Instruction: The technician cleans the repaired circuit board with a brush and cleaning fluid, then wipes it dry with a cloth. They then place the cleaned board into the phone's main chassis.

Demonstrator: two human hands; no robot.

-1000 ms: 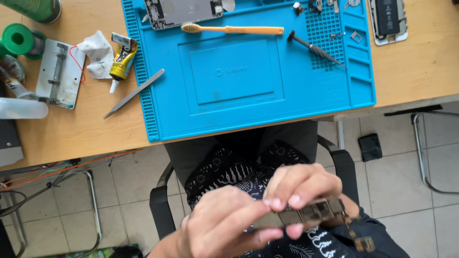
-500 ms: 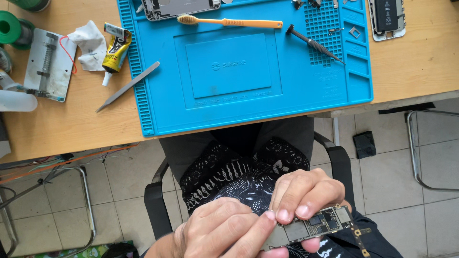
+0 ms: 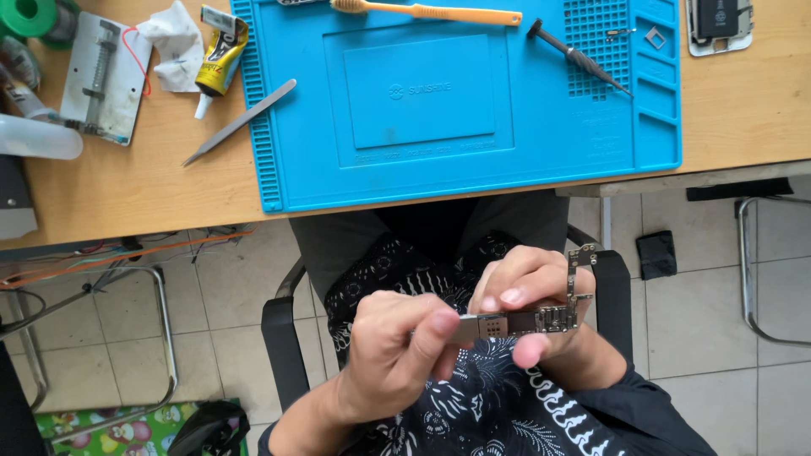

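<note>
- Wooden table (image 3: pixel 127 198) along the top of the view carries, at its left edge, a green tape roll (image 3: pixel 25 17), a grey metal fixture (image 3: pixel 103 78) with a red wire, a crumpled white cloth (image 3: pixel 177 46) and a yellow glue tube (image 3: pixel 220 55).
- Steel tweezers (image 3: pixel 241 122) lie slantwise just beside the left edge of the blue work mat (image 3: pixel 422 169).
- On the mat, an orange-handled brush (image 3: pixel 431 12) rests near the far edge and a dark screwdriver (image 3: pixel 579 57) lies toward the right corner.
- Below the table's near edge, over the lap, the left hand (image 3: pixel 393 359) pinches the left end of a small circuit board (image 3: pixel 524 319); the right hand (image 3: pixel 524 291) is closed around its middle and right end. Both hands are clamped on it, touching each other.
- The board is held in the air, well apart from the mat. What the left fingertips press on is, I think, a small tray slot, but the view is too coarse to be sure.
- Risk: a slip would drop the board to the tiled floor (image 3: pixel 228 338); a hard pinch could bend its thin upright arm.
- Compared with half a second ago, the hands sit higher and more central in view, and the board's bent arm now shows clearly.
</note>
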